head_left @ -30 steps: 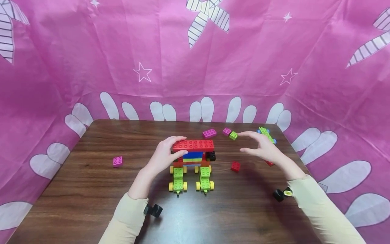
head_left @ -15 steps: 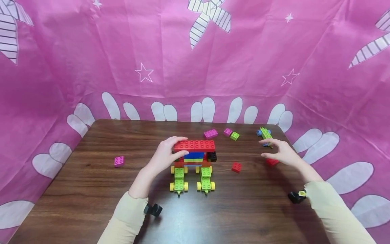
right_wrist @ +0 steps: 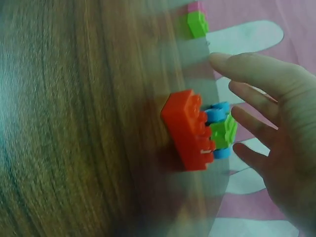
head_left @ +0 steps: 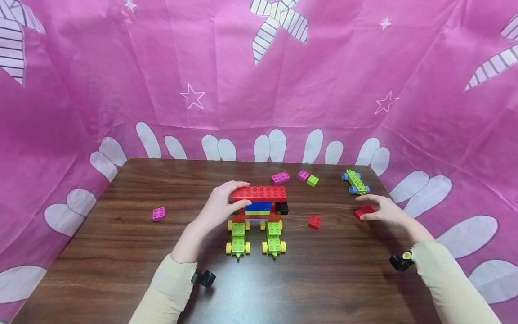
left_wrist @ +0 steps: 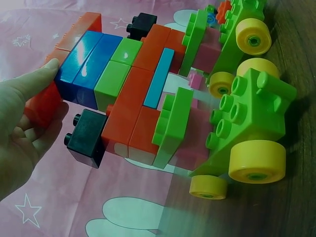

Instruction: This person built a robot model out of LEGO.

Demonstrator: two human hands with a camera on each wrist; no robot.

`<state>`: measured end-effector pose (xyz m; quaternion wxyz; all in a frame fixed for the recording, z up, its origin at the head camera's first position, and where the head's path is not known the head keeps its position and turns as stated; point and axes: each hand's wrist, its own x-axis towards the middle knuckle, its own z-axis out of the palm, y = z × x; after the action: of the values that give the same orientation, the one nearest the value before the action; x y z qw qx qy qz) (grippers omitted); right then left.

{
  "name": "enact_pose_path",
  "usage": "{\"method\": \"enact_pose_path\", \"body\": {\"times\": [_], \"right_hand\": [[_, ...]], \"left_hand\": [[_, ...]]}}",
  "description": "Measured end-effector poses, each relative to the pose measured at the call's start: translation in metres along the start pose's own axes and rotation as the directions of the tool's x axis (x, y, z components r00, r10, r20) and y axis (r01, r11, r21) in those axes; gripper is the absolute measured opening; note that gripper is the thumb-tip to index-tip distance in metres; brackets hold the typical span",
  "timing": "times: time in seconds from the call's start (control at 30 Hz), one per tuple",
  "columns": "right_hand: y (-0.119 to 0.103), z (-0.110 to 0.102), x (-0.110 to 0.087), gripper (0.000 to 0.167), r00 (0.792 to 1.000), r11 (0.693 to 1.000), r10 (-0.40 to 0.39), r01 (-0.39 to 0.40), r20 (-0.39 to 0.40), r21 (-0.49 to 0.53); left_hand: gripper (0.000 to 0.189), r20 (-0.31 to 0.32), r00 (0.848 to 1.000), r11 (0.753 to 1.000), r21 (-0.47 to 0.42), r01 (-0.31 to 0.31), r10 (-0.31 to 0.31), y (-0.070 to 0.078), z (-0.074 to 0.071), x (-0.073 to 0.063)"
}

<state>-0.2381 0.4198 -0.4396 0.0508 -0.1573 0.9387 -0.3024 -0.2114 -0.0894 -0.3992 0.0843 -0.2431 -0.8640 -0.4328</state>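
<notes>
My left hand grips the left end of the red building bricks on top of a built block figure. Its thumb lies on one side and its fingers on the other. Below are blue bricks, green and orange-red ones, black bricks at both sides, and two green wheeled bases with yellow wheels. My right hand reaches over a loose red brick at the table's right side. In the right wrist view the fingers are spread around this red brick, with a gap showing between.
A green car base with blue wheels sits behind the right hand. A small red brick lies right of the figure. Pink bricks and a green brick lie at the back; another pink brick is at left.
My right hand has moved right and toward me, from near the small green brick to the loose red brick. My left hand keeps its grip on the figure's top.
</notes>
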Motion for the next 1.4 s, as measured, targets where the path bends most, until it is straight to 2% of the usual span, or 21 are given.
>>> {"method": "enact_pose_path", "body": {"times": [0.13,0.43,0.57,0.73,1.0,1.2,1.4], "right_hand": [[0.011,0.002,0.002,0.061,0.999,0.999,0.027,-0.029,0.047,0.037],[0.029,0.004,0.004,0.065,0.995,0.992,0.017,-0.029,0.096,0.122],[0.033,0.004,0.005,0.061,0.993,0.995,0.007,-0.018,0.119,0.094],[0.032,0.003,0.007,0.056,0.99,0.999,0.048,-0.048,0.129,-0.001],[0.032,0.001,0.009,0.047,0.977,0.989,0.136,-0.143,0.165,0.033],[0.032,0.002,0.011,0.043,0.977,0.987,0.16,-0.155,0.141,-0.042],[0.032,0.003,0.011,0.045,0.978,0.986,0.166,-0.164,0.127,-0.024]], "left_hand": [[0.047,-0.005,1.0,1.0,0.01,-0.011,0.011,0.0,0.0,0.001],[0.046,0.004,1.0,1.0,0.004,-0.004,0.004,-0.002,0.001,0.002],[0.048,0.007,1.0,1.0,0.004,0.002,-0.002,-0.002,0.002,0.001],[0.048,0.003,1.0,1.0,0.005,0.003,-0.003,-0.002,0.002,0.0],[0.047,-0.002,1.0,1.0,0.007,0.004,-0.004,-0.001,0.001,0.001],[0.048,0.004,1.0,1.0,0.009,0.001,-0.001,-0.001,0.001,0.001],[0.047,0.001,1.0,1.0,0.018,0.004,-0.004,0.0,0.002,0.001]]}}
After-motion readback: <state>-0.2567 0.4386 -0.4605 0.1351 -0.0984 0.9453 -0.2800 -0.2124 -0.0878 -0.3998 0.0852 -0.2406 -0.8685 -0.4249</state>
